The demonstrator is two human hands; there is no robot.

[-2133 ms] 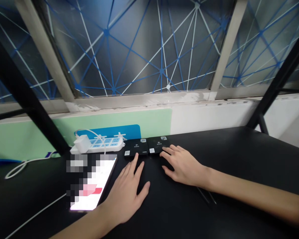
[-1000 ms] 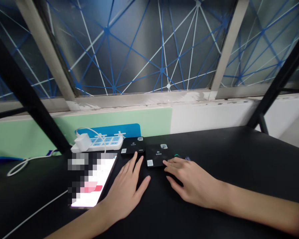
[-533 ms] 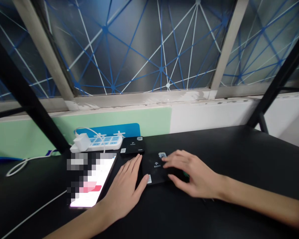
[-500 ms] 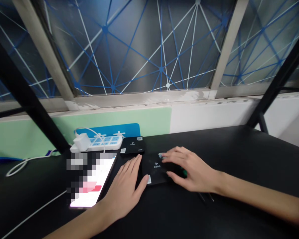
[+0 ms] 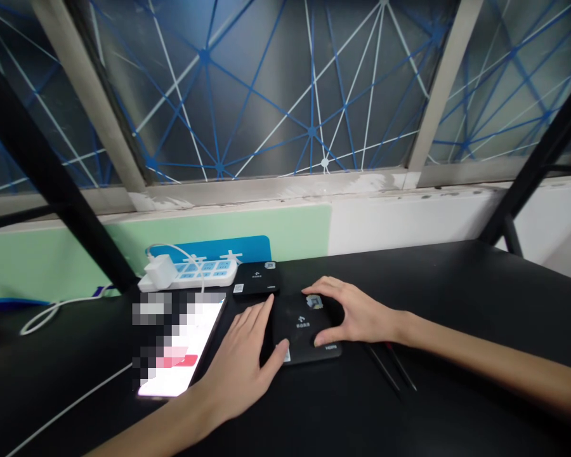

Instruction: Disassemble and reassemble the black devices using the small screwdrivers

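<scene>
Two hands bracket one black box (image 5: 292,330) — left hand (image 5: 247,352) lying flat, right hand (image 5: 361,311) arched wide across the box's right side.

From my remote seat I see it flat on the dark surface (image 5: 438,273), just in front of the second box (image 5: 257,279), which lies by the surface's back edge. The left thumb is out at the white label (image 5: 287,357); the right thumb is toward the front, fingertips by the rear. How firmly they press, I cannot tell. I'd favour light, even pressure — box level, right wrist clear of the thin tools (image 5: 383,366) below it.
</scene>
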